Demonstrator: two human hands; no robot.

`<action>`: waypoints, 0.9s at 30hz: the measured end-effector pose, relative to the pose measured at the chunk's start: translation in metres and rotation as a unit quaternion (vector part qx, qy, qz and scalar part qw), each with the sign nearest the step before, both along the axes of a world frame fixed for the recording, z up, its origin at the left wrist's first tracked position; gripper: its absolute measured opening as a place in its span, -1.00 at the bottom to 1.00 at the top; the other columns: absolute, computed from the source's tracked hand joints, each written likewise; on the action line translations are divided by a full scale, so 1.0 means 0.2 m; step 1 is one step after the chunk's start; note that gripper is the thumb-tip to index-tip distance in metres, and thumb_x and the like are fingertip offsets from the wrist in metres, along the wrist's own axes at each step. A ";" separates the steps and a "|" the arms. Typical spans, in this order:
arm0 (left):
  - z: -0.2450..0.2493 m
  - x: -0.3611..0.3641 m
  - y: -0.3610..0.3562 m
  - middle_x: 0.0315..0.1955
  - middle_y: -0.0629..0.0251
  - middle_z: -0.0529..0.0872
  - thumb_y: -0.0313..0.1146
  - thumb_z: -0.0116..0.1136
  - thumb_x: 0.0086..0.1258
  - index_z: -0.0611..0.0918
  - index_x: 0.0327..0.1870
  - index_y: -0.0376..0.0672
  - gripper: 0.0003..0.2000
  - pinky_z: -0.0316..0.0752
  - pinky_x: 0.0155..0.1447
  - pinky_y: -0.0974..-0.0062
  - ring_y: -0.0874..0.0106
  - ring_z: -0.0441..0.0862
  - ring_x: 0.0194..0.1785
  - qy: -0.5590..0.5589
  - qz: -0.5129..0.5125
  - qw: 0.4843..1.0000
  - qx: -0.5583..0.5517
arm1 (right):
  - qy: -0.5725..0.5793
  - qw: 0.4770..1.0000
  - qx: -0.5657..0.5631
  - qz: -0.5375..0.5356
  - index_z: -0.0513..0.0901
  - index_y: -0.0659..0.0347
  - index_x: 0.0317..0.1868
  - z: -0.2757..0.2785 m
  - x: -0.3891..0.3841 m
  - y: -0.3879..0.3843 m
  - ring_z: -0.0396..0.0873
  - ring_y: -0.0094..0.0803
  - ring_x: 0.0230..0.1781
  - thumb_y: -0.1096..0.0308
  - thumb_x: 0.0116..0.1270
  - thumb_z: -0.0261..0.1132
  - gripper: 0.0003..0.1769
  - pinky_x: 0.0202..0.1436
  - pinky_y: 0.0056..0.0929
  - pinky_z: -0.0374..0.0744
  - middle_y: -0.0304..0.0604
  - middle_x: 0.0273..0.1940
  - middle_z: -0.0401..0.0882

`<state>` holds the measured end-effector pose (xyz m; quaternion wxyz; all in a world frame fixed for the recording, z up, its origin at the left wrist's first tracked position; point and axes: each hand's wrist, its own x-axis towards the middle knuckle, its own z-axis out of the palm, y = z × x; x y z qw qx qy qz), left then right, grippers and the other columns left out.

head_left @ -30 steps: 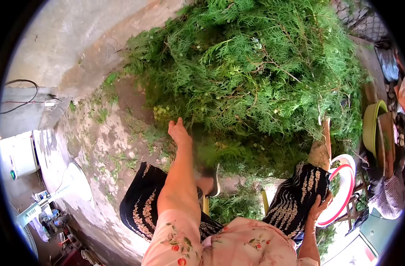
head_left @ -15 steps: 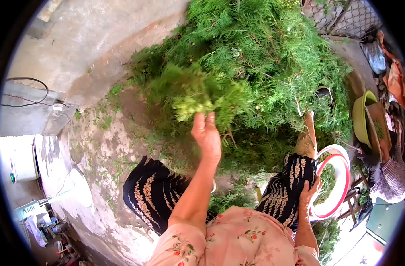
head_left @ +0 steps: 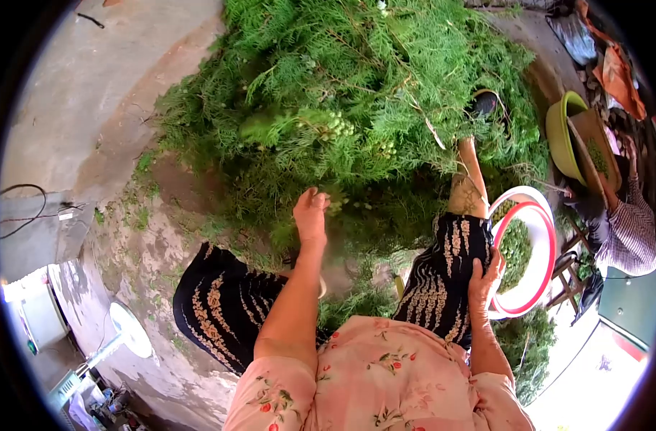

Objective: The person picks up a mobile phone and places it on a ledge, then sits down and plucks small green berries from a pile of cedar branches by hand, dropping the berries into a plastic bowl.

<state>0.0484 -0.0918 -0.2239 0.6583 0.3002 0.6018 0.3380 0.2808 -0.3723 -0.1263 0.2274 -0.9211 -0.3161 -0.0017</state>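
My left hand (head_left: 311, 215) is raised at the near edge of a big heap of green conifer branches (head_left: 385, 79). Its fingers are curled in, and whatever they hold, if anything, is too small to make out. A lighter sprig with pale cones (head_left: 335, 126) lies on the heap just beyond it. My right hand (head_left: 484, 280) rests at my knee on the dark patterned cloth (head_left: 432, 280), thumb apart from the fingers. Those fingers lie against the near side of a white basin with a red rim (head_left: 550, 255), which contains small green pieces (head_left: 513, 251).
At the right another person in a checked sleeve (head_left: 629, 233) handles a tray (head_left: 599, 154) beside a yellow-green tub (head_left: 557, 133). A white fan (head_left: 130, 330) stands at lower left on the worn floor (head_left: 127, 266). More cut greenery (head_left: 525, 352) lies below the basin.
The leafy sprig that was in my left hand is no longer seen in it. That hand sits slightly lower and further left, its fingers curled. The whole view has shifted; my right hand stays by the basin.
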 end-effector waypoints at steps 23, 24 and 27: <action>-0.26 0.51 0.13 0.17 0.10 0.40 -0.28 0.21 0.16 0.28 0.27 -0.21 -0.37 0.34 0.15 0.37 0.25 0.48 0.08 0.131 -0.349 0.928 0.009 | 0.048 0.998 0.030 -0.011 0.28 0.37 0.17 0.04 0.02 0.02 0.37 -0.05 0.05 0.51 0.14 0.25 -0.43 0.16 -0.21 0.34 0.08 0.06 0.32; -0.26 0.52 0.13 0.17 0.07 0.39 -0.27 0.22 0.13 0.29 0.26 -0.21 -0.36 0.33 0.17 0.37 0.21 0.46 0.10 0.203 -0.379 0.900 0.067 | 0.048 0.998 0.033 -0.009 0.28 0.37 0.17 0.04 0.02 0.02 0.37 -0.05 0.05 0.51 0.14 0.25 -0.43 0.16 -0.22 0.34 0.08 0.06 0.32; -0.25 0.56 0.09 0.13 -0.06 0.34 -0.24 0.27 0.01 0.33 0.24 -0.17 -0.32 0.31 0.23 0.31 0.05 0.38 0.14 0.326 -0.405 0.839 0.162 | 0.063 0.997 0.035 -0.018 0.28 0.37 0.17 0.04 0.02 0.01 0.35 -0.06 0.06 0.50 0.14 0.25 -0.43 0.16 -0.20 0.32 0.08 0.05 0.32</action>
